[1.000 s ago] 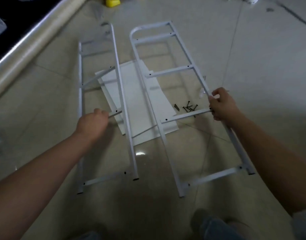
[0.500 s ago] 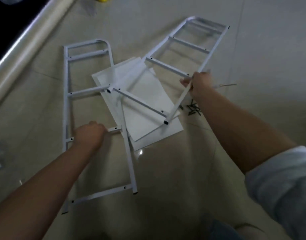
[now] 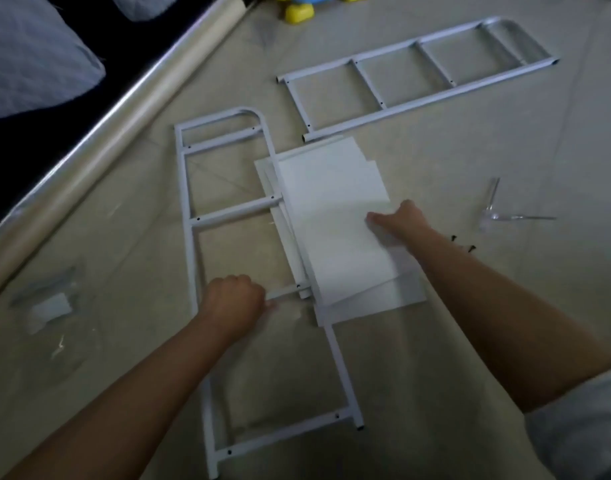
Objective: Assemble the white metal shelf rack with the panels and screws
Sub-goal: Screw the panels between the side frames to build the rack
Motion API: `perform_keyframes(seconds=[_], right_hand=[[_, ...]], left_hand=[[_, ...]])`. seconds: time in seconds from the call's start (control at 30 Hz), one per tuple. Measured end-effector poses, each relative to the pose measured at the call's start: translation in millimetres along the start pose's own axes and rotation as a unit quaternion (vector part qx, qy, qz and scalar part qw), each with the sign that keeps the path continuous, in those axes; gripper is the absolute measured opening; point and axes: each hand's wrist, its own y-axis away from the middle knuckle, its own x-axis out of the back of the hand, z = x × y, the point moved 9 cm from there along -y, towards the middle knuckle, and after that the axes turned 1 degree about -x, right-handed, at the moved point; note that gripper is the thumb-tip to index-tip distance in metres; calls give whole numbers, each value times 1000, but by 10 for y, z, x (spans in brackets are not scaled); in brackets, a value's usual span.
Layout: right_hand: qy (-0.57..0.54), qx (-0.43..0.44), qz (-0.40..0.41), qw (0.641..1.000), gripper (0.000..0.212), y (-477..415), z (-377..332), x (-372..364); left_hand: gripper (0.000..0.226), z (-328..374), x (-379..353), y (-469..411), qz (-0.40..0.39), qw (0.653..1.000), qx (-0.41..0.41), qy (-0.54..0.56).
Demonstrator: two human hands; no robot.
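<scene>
Side frame (image 3: 235, 211) lies flat, lengthwise away, arched end farthest.

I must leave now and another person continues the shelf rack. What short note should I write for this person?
Left hand: grips a crossbar of the near side frame, which lies flat on the floor.
Right hand: rests on the top of the white panels; whether it grips is unclear.
The panels are stacked, overlapping that frame's right rail. The second side frame lies apart, farther away. Black screws lie to the right of the panels.
Done: parts laid out only.
Left: join the panels to both frames with screws.
</scene>
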Motion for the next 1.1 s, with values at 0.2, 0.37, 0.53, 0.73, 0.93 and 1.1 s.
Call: perform_keyframes(seconds=[0.2, 0.37, 0.53, 0.73, 0.93, 1.1], right_hand=[[102, 27, 29, 994, 76, 186, 178, -69], [32, 97, 27, 994, 58, 381, 17, 159], [-2, 201, 6, 980, 30, 761, -121, 471], [66, 260, -9, 963, 23, 1216, 115, 643], [125, 245, -112, 955, 15, 1405, 455, 497], [98, 221, -151, 958, 20, 1393, 691, 349]], left_hand=[[44, -15, -29, -36, 32, 995, 43, 87], [35, 21, -25, -27, 82, 985, 58, 138], [32, -102, 128, 135, 211, 940, 71, 260], [34, -117, 514, 279, 344, 894, 65, 279], [30, 174, 441, 97, 298, 913, 47, 274], [34, 361, 576, 139, 326, 898, 16, 294]])
